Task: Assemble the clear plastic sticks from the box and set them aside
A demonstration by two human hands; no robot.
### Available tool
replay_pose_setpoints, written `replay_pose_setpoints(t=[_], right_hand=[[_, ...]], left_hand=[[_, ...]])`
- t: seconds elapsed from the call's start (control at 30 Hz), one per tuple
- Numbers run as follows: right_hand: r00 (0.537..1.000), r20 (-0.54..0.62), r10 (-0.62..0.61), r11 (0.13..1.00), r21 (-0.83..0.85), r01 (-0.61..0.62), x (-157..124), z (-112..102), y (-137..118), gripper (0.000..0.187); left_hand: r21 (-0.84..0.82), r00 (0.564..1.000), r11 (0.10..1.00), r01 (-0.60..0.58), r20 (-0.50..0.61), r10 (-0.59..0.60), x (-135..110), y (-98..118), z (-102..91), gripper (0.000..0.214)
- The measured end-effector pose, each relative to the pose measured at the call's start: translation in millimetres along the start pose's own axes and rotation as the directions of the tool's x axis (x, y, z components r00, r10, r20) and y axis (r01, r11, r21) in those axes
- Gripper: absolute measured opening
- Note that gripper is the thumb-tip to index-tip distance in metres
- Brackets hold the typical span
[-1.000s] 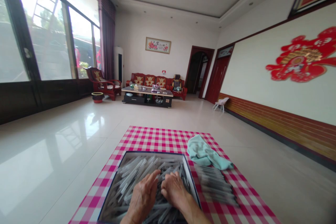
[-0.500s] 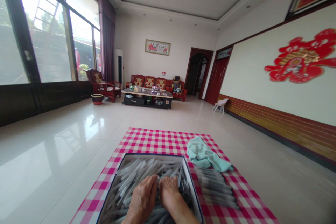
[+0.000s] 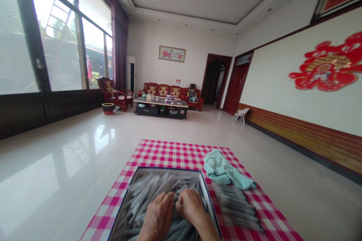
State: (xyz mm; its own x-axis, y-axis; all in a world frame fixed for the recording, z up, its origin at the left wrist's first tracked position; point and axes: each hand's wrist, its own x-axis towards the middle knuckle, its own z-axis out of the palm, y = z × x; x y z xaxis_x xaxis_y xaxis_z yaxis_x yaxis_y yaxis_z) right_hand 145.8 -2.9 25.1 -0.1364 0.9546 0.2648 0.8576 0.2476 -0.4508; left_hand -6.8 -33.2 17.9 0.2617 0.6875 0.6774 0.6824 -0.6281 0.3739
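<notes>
My left hand [image 3: 158,214] is over a shallow white box with a dark blue rim [image 3: 166,168], its fingers bent and pressed together. Beside it, my right hand [image 3: 190,207] is curled, with thumb and fingers closed towards the left fingertips. A small gap separates the two hands. Whatever the fingers pinch is hidden or too small to make out. Beneath and around them lies a loose heap of slim, translucent, pen-like plastic tubes [image 3: 149,192], some with dark parts. Right of the box, a row of similar tubes with dark ends [image 3: 236,205] lies side by side, blurred.
A pink-and-white checked cloth [image 3: 172,150] covers the table. A crumpled mint-green towel [image 3: 223,169] lies behind the row of tubes. Farther off across the tiled floor stand a low coffee table [image 3: 160,107], a red wooden sofa, an armchair and a small stool [image 3: 241,115].
My hands have moved slightly apart, the right one turning more knuckles-up. The whole view has shifted a little, so the scene sits farther right and lower. The box and towel stay in place.
</notes>
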Motion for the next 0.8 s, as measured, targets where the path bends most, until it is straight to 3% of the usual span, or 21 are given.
replay_pose_setpoints(t=[0.13,0.23,0.33,0.4,0.5,0.53,0.63,0.8], right_hand=[[0.986,0.12,0.116,0.912,0.379,-0.154,3,-19,1,0.018],[0.963,0.224,0.153,0.744,0.615,-0.261,1,-21,-1,0.023],[0.946,0.277,0.172,0.582,0.746,-0.324,-4,-17,-3,0.03],[0.93,0.314,0.191,0.394,0.843,-0.366,-7,-13,-3,0.035],[0.901,0.384,0.201,0.007,0.92,-0.393,-11,-8,-3,0.038],[0.898,0.393,0.201,-0.079,0.92,-0.385,-12,-7,-3,0.037],[0.902,0.375,0.214,-0.138,0.926,-0.352,-15,-5,-5,0.035],[0.912,0.33,0.244,-0.088,0.944,-0.318,-17,-6,-8,0.035]], left_hand=[[-0.03,0.999,0.999,0.009,-0.035,-0.01,1,-3,2.6,0.023],[-0.03,1.0,0.999,0.01,-0.018,-0.01,2,-3,1.8,0.023],[-0.031,1.0,0.999,0.011,-0.005,-0.011,1,-3,2.0,0.023],[-0.038,1.0,0.999,-0.006,-0.025,0.005,0,-4,3.3,0.023],[-0.041,0.998,0.999,-0.019,-0.055,0.017,-1,-7,5.8,0.025],[-0.044,0.998,0.999,-0.016,-0.055,0.014,-1,-7,6.3,0.025],[-0.062,0.999,0.998,-0.001,-0.032,-0.001,-1,-8,6.7,0.026],[-0.067,1.0,0.998,0.001,-0.024,-0.003,-1,-9,8.2,0.026]])
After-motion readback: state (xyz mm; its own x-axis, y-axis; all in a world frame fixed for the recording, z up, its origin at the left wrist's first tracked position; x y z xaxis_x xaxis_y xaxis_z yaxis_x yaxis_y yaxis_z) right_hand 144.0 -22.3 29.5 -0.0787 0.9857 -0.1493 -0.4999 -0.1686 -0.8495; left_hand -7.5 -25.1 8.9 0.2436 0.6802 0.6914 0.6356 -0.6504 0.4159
